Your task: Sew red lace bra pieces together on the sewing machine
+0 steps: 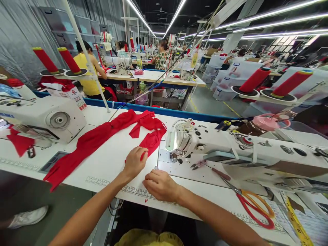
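My left hand [134,162] is closed, with a bit of red fabric [153,139] showing between thumb and fingers. That fabric runs from the hand up toward a long, crumpled strip of red cloth [94,140] stretched across the white tabletop. Near the front edge, my right hand [160,184] rests with its fingers curled in; whatever it holds, if anything, is hidden. Just to the right of the fabric stands a sewing machine [183,140], its needle area beyond my right hand. Small thread snips [199,164] lie on the machine bed.
Orange-and-red-handled scissors [252,203] and a yellow tape measure [297,218] lie at the right. A second machine [51,116] stands left. Red thread cones [255,80] sit on stands behind the table. A person in yellow [89,73] works at a table farther back.
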Motion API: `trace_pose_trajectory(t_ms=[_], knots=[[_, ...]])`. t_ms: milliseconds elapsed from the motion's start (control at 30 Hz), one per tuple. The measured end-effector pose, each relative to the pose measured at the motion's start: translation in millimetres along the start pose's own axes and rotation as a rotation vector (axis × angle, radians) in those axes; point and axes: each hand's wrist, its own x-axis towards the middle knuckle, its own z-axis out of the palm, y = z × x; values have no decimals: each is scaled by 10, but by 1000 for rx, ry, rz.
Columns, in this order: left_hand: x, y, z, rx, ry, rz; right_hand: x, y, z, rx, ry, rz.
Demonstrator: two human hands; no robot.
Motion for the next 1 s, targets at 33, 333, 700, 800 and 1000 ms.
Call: trace_pose_trajectory(t_ms=[33, 333, 700, 800, 1000], knots=[[100, -16, 32, 17, -17, -13, 2, 20, 54, 18, 24, 13], [534, 45, 418, 84, -233, -108, -135, 138, 65, 208, 196, 333], [-632, 359, -281, -230, -263, -319, -105, 147, 43, 694, 158, 835], [-822, 546, -259, -414, -390, -175, -117, 89, -22, 851, 16, 985], [-502, 244, -255, -125, -211, 123, -177, -158, -384, 936, -62, 1024]])
